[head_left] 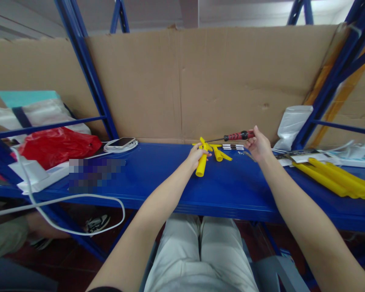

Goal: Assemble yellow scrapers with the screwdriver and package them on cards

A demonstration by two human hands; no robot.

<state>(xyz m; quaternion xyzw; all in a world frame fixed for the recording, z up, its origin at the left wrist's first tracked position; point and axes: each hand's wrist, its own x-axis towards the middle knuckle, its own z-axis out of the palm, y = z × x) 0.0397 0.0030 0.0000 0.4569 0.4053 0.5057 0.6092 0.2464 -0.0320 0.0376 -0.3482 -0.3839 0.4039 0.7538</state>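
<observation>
Yellow tube [202, 164] gripped in left hand [195, 155], screwdriver [235, 136] in right hand [259, 146]; blue shelf [158, 174], cardboard [136, 85] behind.

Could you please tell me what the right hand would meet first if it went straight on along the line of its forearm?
Beyond the screwdriver it holds, the right hand would probably meet the cardboard behind the blue shelf first, though one view leaves the depth between them unclear.
</observation>
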